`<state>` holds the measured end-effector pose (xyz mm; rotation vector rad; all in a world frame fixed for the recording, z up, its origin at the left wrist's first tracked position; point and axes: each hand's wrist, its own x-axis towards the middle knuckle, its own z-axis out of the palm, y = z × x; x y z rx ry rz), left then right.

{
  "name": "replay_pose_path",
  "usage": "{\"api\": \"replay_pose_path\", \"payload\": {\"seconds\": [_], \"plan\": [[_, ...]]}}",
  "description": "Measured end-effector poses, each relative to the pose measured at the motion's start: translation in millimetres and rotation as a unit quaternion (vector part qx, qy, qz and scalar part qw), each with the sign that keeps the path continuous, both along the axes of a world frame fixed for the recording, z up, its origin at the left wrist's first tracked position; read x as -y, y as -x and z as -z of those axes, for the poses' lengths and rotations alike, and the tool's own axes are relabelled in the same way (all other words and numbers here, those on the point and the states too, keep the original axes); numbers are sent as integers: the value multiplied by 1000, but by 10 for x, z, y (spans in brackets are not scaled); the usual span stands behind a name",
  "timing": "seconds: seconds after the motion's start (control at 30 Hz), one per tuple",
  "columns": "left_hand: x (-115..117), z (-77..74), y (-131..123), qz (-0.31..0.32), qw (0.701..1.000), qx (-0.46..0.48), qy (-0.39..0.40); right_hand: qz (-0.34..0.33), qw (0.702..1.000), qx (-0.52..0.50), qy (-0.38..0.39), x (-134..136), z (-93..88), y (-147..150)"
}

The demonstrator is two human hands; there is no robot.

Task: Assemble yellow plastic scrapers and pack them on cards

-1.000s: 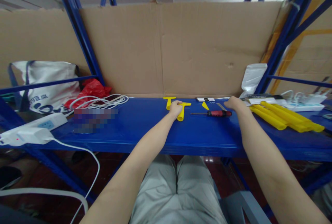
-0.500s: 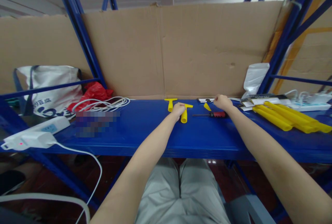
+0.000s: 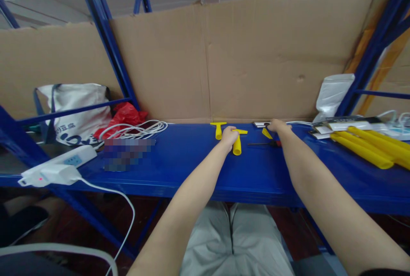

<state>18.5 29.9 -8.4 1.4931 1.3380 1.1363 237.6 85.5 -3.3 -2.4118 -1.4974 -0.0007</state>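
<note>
My left hand [image 3: 229,136] is closed around a yellow T-shaped scraper [image 3: 237,146], whose hollow round handle points toward me. A second, similar yellow scraper [image 3: 218,131] lies just behind and to the left. My right hand [image 3: 279,126] reaches toward the back of the table, fingers bent downward beside a small yellow flat piece [image 3: 265,133]. Whether those fingers grip anything is hidden. Behind them lies a flat white-and-black item [image 3: 261,125]. A screwdriver [image 3: 260,144] rests in front, its red-and-black handle partly covered by my right hand.
Several long yellow tubes [image 3: 363,150] lie at the right beside flat white-and-black packs [image 3: 346,123]. On the left are a power strip [image 3: 64,165], coiled white cable [image 3: 134,129], a red plastic bag [image 3: 124,116] and a cloth bag [image 3: 77,109]. Cardboard [image 3: 256,54] stands along the back.
The view has swung left, so everything sits farther right in the picture. My right hand has come down and slightly left, now covering part of the screwdriver's handle. My left hand keeps its hold.
</note>
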Motion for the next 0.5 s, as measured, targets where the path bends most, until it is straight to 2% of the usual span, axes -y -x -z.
{"api": "replay_pose_path", "payload": {"seconds": [0.1,0.27,0.5], "plan": [[-19,14,-8,0,1000,-1,7,41,998,-25,47,37,-40,81],[-64,44,-17,0,1000,-5,-11,52,999,14,6,73,-93,100],[-81,68,-39,4,999,-19,-27,40,999,28,12,78,-94,130]]}}
